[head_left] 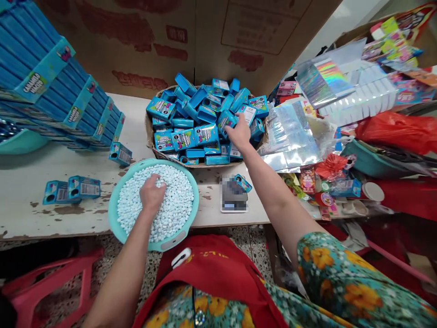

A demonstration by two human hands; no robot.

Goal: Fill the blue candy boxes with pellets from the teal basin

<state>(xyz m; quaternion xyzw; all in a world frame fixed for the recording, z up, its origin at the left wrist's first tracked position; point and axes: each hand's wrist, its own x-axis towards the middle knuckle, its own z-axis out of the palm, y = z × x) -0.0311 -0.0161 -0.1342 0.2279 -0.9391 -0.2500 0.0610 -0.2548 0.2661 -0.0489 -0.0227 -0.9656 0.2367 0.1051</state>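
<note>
My left hand [152, 193] is buried knuckles-up in a teal basin [114, 207] full of small pale blue-white tablets [174, 200], fingers curled into them. My right hand [239, 133] reaches into a woven basket [149, 136] heaped with several small blue boxes [184, 136], fingers closed around one blue box [226, 122] near the pile's right side. A small digital scale [234, 197] with one blue box [242, 182] on it sits just right of the basin.
Tall stacks of blue cartons [51, 86] stand at the left, with three loose blue boxes [71, 189] on the worn white table [30, 214]. Cardboard [170, 36] backs the basket. Shiny foil bags [293, 136] and assorted packaging crowd the right. A red stool [51, 282] stands below.
</note>
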